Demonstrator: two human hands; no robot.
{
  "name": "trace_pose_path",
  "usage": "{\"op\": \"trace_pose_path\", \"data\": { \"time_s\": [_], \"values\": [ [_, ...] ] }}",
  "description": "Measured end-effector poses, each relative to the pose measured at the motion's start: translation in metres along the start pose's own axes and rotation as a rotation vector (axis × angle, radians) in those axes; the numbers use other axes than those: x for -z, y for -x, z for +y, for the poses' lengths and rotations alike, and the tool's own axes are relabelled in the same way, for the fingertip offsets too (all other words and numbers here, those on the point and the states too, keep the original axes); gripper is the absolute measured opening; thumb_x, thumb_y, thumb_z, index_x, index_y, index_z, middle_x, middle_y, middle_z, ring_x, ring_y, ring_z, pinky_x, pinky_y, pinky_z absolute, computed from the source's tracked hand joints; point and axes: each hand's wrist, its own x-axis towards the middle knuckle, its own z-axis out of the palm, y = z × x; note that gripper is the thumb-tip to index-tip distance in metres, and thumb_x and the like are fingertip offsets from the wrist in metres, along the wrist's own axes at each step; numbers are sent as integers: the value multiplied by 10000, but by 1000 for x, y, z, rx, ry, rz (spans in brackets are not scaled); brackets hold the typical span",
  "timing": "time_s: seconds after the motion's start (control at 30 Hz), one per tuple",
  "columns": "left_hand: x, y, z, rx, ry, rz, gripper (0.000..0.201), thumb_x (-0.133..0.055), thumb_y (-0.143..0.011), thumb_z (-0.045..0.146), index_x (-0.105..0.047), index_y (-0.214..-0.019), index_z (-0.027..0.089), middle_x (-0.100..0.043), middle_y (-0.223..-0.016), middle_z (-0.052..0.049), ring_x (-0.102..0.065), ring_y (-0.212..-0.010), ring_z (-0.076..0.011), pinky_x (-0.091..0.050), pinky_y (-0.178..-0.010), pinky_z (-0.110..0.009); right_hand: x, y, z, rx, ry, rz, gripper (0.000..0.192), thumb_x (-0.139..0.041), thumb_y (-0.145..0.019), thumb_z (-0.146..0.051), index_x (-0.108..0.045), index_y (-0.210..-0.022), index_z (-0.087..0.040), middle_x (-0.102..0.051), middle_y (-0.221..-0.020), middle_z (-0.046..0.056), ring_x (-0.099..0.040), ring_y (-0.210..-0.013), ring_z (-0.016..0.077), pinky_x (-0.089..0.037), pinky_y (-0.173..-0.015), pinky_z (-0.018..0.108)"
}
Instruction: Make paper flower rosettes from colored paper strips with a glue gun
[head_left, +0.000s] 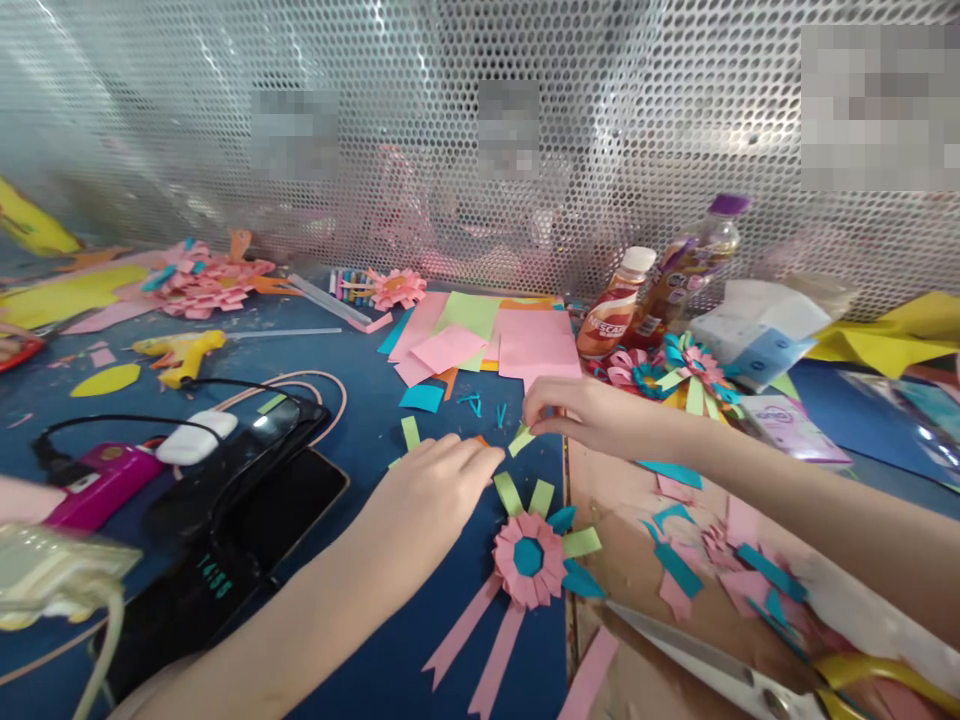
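Note:
My right hand [574, 402] pinches a short light green paper strip [519, 441] between thumb and fingertips. Beside it, my left hand [450, 478] is closed low over the blue table, its fingers bent together; what they hold, if anything, is hidden. A bit of orange shows by its fingertips. Just below both hands lies a pink paper rosette [512, 560] with a blue centre, light green and blue tabs around its edge and two pink tails. Another light green strip [409, 433] lies behind my left hand. Small blue paper slivers [472, 403] rest beyond the hands.
Coloured paper sheets [534, 340] lie at the back, near a Nescafe bottle [616, 305]. Large scissors [720, 660] and paper scraps [679, 570] are at right. A yellow glue gun [182, 355], cables, a phone [289, 510] and a magenta power adapter [105, 485] crowd the left.

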Motion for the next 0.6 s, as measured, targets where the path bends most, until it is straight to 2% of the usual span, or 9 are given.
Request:
{"op": "trace_pose_path", "data": {
  "time_s": [0.17, 0.23, 0.33, 0.47, 0.6],
  "values": [
    [14, -1, -4, 1, 129, 61, 156, -440, -902, 149, -595, -884, 158, -636, -876, -41, -594, -825, -179, -464, -746, -321, 21, -13, -25, 47, 45, -162, 75, -529, -845, -127, -582, -850, -180, -598, -842, 5, -553, -761, 118, -435, -663, 232],
    [21, -2, -6, 112, 262, 64, 135, -446, -908, 189, -575, -875, 172, -642, -852, -18, -604, -777, -154, -469, -701, -288, 24, -20, -34, 31, 53, -225, 60, -584, -814, -136, -590, -856, -179, -597, -803, -7, -551, -716, 113, -427, -620, 224],
    [25, -5, -9, 287, 521, 60, 74, -563, -846, 237, -537, -892, 186, -666, -858, 8, -627, -771, -136, -477, -659, -245, 23, -29, -44, 56, 16, -274, 94, -618, -787, -131, -584, -859, -181, -595, -797, -19, -554, -706, 107, -424, -597, 212],
    [18, -8, -15, 392, 902, -15, 210, -625, -778, 222, -475, -918, 177, -677, -825, -5, -643, -726, -141, -495, -608, -240, 19, -35, -54, 126, -46, -308, 117, -607, -780, -120, -562, -866, -185, -596, -802, -16, -558, -706, 111, -437, -604, 220],
    [7, -9, -22, 374, 1161, -59, 299, -617, -764, 218, -447, -1007, 180, -649, -878, -26, -637, -719, -149, -507, -549, -240, 17, -38, -60, 162, -44, -295, 198, -613, -758, -75, -563, -922, -175, -592, -833, -8, -546, -724, 110, -444, -638, 226]
  ]
}}
